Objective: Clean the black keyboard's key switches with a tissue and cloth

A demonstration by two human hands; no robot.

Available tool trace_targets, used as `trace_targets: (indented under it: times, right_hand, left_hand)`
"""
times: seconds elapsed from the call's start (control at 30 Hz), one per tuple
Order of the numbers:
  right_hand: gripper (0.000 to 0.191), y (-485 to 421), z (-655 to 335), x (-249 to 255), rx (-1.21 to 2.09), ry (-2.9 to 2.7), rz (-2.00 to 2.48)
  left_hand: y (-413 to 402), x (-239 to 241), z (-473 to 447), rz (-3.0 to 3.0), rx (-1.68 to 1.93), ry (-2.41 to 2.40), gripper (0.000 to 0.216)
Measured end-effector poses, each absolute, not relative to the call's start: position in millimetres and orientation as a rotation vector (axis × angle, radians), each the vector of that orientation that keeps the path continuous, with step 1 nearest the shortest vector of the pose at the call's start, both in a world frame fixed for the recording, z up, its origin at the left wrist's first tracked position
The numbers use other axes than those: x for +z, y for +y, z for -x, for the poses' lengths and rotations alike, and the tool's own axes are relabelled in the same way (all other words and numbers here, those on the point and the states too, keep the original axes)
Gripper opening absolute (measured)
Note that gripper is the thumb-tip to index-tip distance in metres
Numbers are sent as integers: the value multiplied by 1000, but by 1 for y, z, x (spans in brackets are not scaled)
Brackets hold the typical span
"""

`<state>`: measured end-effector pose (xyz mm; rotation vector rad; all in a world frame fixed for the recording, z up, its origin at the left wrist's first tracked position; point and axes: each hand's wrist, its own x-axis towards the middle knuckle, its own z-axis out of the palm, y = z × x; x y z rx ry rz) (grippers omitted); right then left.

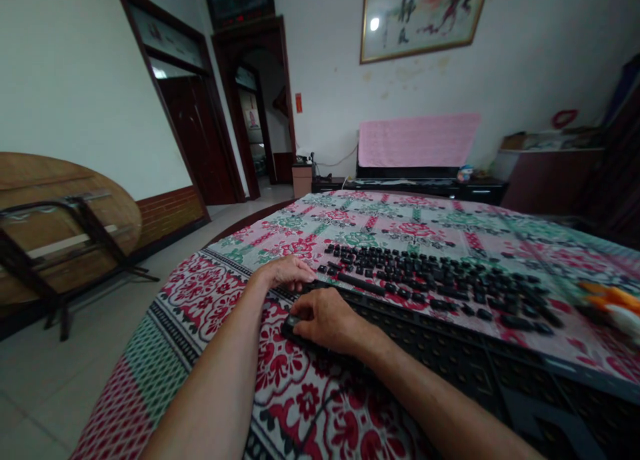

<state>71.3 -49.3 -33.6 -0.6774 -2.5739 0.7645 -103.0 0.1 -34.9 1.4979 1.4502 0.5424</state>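
Left grip (286,272), right grip (327,319): closure unclear | keyboard (450,355): left end at both | keycaps (407,267): beyond

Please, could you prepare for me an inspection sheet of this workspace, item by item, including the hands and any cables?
Surface: patterned cloth in red, green and white.
Job's things: black keyboard base with many key positions bare; loose black keycaps spread beyond it, plus one long key.
Clutter: orange and white object near the right edge, too blurred to identify.
Hands: left hand at the base's left end, right hand at its near left corner; grip unclear on both.
Cables: thin cable along the far wall.
Surroundings: folded round table at left; pink cloth and framed picture ahead.
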Motion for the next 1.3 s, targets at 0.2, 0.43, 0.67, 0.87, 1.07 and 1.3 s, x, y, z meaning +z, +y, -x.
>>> trace_targets:
  times: [0.2,0.43,0.67,0.87,1.07,1.3]
  right_hand:
    - [13,-47,-75,-34,633,-2656,603]
    - [12,-54,-72,-27,521,-2694,657]
    - [15,-60,-71,-21,548,-2721,689]
    - [11,-64,-69,-17,661,-2743,758]
    - [15,-56,-69,-26,741,-2636,755]
    - [21,-43,-72,-30,1036,-2555,797]
  left_hand:
    - [2,-35,103,-1517,536,1459,29]
    - [3,-36,103,-1525,524,1473,28]
    - [5,-39,105,-1540,518,1498,33]
    - [5,-40,105,-1528,535,1469,33]
    - [7,-42,107,-1531,525,1476,33]
    - [5,-38,105,-1545,508,1486,32]
